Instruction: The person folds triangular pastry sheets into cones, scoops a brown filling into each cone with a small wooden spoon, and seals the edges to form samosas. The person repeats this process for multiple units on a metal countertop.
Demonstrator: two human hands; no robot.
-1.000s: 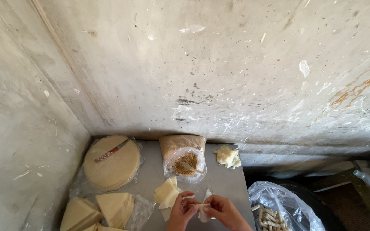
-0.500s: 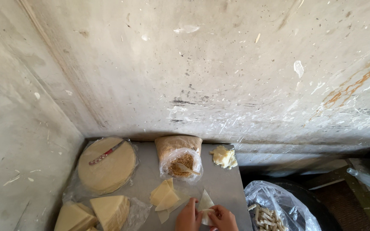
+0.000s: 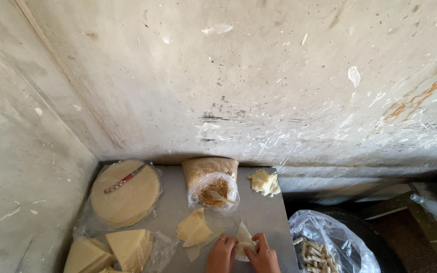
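Grey table (image 3: 259,217) against a stained concrete wall (image 3: 259,91). I have both hands at the near edge: left hand (image 3: 222,255) and right hand (image 3: 262,257) with fingers pinched on a pale triangular wrapper (image 3: 243,237). Bag of brown filling (image 3: 212,188) behind, round wrapper stack (image 3: 125,194) at left, with a knife (image 3: 124,178) on it.

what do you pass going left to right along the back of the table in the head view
round stack of wrappers with a knife on top → open plastic bag of brown filling → pale lump of dough. Beyond the table's edge, lower right, lies a clear bag of rolled sticks.
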